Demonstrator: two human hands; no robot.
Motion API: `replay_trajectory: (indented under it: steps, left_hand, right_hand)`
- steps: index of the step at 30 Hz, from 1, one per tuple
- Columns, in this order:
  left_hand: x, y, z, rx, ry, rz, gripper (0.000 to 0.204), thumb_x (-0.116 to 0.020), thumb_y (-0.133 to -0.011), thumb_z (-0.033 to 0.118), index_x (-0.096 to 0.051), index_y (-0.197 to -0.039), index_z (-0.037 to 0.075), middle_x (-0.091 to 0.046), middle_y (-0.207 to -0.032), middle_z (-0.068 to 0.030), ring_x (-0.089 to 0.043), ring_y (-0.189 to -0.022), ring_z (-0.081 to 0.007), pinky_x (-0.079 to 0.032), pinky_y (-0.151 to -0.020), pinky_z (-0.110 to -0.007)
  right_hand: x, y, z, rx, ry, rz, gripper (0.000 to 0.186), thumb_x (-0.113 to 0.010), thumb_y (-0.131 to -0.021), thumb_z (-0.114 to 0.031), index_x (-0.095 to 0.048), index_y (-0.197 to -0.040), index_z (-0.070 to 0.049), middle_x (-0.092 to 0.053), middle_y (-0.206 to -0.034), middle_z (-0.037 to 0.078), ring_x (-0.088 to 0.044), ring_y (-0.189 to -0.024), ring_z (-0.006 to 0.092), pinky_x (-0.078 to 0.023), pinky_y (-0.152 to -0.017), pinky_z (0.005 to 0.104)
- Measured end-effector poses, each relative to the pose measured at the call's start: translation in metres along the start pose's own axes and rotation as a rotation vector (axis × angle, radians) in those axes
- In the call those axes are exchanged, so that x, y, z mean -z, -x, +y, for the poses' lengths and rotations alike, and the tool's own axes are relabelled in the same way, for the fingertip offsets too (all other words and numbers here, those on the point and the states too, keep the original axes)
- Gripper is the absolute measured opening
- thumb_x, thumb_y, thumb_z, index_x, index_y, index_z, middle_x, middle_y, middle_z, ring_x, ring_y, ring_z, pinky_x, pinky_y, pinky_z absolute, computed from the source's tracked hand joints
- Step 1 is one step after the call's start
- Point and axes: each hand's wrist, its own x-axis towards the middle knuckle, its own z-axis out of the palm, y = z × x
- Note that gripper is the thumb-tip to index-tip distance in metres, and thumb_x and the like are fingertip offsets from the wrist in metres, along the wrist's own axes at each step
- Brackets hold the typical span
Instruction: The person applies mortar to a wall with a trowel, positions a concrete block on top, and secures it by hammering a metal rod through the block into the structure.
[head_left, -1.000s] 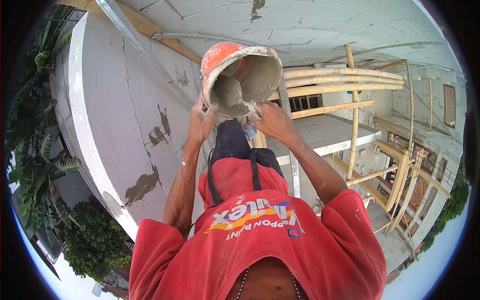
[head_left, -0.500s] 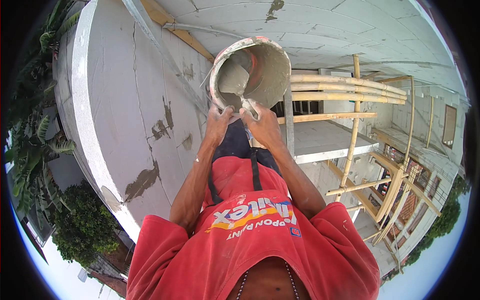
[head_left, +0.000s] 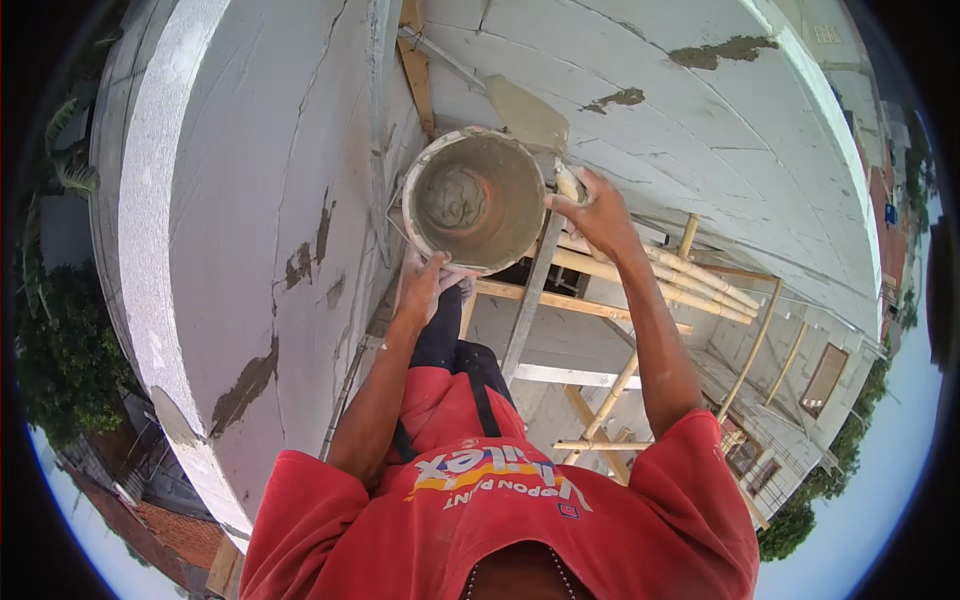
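Note:
My left hand (head_left: pixel 422 285) grips the near rim of a mortar-smeared bucket (head_left: pixel 412 222), thumb inside and fingers under it. Grey wet mortar (head_left: pixel 452 197) lies at the bucket's bottom. To the right, my right hand (head_left: pixel 597 213) is closed round the handle of a trowel (head_left: pixel 532 115). The trowel's grey, mortar-coated blade is out of the bucket, beyond its far right rim and in front of the block wall. Whether the blade touches the wall I cannot tell.
A pale block wall (head_left: pixel 640 55) with dark mortar patches rises ahead; another panelled wall (head_left: pixel 240 200) runs along the left. Bamboo poles (head_left: pixel 690 275) and a metal bar (head_left: pixel 533 300) stand at the right. Trees (head_left: pixel 60 350) show far left.
My right hand has lifted the trowel out of the bucket and moved it right, to the wall. The bucket has shifted slightly left and nearer, and the view has turned.

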Motion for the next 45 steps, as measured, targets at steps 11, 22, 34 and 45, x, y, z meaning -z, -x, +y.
replay_trajectory:
  steps: [11, 22, 34, 45]
  left_hand:
    - [0.025, 0.016, -0.034, 0.006, 0.036, 0.088, 0.059, -0.059, -0.092, 0.007, -0.033, -0.144, 0.004, -0.052, -0.136, -0.017, -0.063, -0.12, -0.0316, -0.058, -0.099, -0.046]
    - [0.022, 0.023, -0.02, 0.016, 0.02, 0.073, 0.064, -0.066, -0.09, 0.016, -0.033, -0.143, 0.005, -0.054, -0.133, -0.0168, -0.064, -0.117, -0.0309, -0.056, -0.099, -0.049]
    - [0.026, 0.045, -0.022, 0.053, -0.104, 0.137, 0.054, -0.058, -0.092, 0.004, -0.037, -0.141, 0.004, -0.057, -0.125, -0.0153, -0.067, -0.106, -0.0257, -0.061, -0.091, -0.042]
    - [-0.03, 0.064, -0.005, 0.146, -0.676, -0.111, 0.055, -0.052, -0.09, -0.002, -0.04, -0.144, 0.003, -0.06, -0.119, -0.0144, -0.066, -0.102, -0.0244, -0.062, -0.088, -0.041]
  right_hand:
    - [0.065, -0.227, -0.073, 0.061, 0.391, -0.239, 0.036, -0.076, -0.082, -0.03, -0.068, -0.098, 0.001, -0.066, -0.069, 0.011, -0.065, -0.062, 0.0212, -0.052, -0.059, 0.0364]
    - [0.123, -0.193, -0.117, 0.077, 0.217, -0.253, 0.043, -0.074, -0.09, -0.038, -0.064, -0.095, 0.003, -0.061, -0.073, 0.007, -0.061, -0.056, 0.0126, -0.049, -0.046, 0.0258]
    - [0.068, 0.033, -0.035, -0.061, -0.362, -0.041, 0.048, -0.066, -0.095, -0.042, -0.064, -0.122, -0.002, -0.063, -0.08, 0.004, -0.055, -0.054, 0.0093, -0.045, -0.051, 0.0254]
    - [-0.076, 0.236, 0.064, -0.577, -0.467, -0.069, 0.042, -0.049, -0.102, -0.037, -0.059, -0.128, -0.006, -0.067, -0.088, 0.016, -0.068, -0.073, 0.0203, -0.053, -0.062, 0.0363]
